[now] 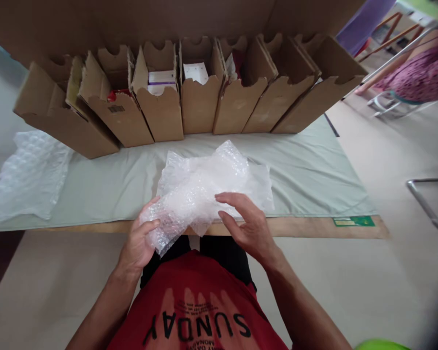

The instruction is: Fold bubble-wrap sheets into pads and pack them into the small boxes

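Your left hand (140,243) has its fingers closed on the near corner of the bubble wrap (211,180), at 6 o'clock on the counter (306,180). Your right hand (250,226) lies open-fingered on top, seemingly pinning it flat. Boxes (200,102) stand at 12 o'clock.

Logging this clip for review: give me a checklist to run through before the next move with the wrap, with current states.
1. Grip of left hand on wrap: ok, fingers closed on its near corner.
2. Contact of right hand with wrap: ok, fingers lie open on it.
3. Whole wrap on table: not ok, near end hangs past the edge.
4. Anything inside the wrap: cannot tell.
5. Gap between bins and wrap: ok, they stand apart behind it.
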Available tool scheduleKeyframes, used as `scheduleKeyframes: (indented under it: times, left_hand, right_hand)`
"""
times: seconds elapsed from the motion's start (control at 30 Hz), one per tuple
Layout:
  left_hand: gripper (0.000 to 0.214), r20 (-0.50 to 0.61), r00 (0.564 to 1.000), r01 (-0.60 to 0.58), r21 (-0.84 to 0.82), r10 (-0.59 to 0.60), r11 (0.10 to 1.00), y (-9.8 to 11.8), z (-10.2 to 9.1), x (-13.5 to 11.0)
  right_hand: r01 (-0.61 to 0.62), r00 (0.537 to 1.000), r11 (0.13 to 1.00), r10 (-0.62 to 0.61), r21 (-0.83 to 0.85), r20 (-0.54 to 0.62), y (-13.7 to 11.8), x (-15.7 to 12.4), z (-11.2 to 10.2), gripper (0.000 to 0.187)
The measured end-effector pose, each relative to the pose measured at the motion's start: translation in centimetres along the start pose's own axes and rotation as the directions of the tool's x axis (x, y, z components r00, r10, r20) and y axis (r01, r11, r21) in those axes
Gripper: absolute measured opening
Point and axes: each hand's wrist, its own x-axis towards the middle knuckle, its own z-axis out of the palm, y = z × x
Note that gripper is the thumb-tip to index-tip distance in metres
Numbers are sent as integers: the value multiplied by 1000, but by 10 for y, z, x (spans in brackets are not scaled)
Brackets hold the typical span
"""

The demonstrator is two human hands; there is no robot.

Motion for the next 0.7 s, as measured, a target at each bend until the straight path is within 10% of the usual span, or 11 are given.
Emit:
scheduleKeyframes:
  times: [0.13, 0.3, 0.47, 0.7]
  left_hand:
    - [74, 49, 999, 16, -50, -13, 999, 2, 2, -5]
    - [82, 31, 998, -48, -11, 48, 999, 4, -2, -9]
    - [101, 78, 986, -147, 26, 145, 989, 14, -14, -4]
    - [115, 305, 909, -306, 28, 284, 952, 30, -14, -2]
  right_hand:
    - [75, 984, 912, -3, -403, 178, 33, 22, -6, 48]
    - [130, 986, 889, -68, -439, 153, 54, 64, 7, 27]
    - [179, 983, 881, -180, -439, 39, 36, 96, -14, 25]
    - [264, 962, 818, -182, -510, 206, -11, 142, -62, 19]
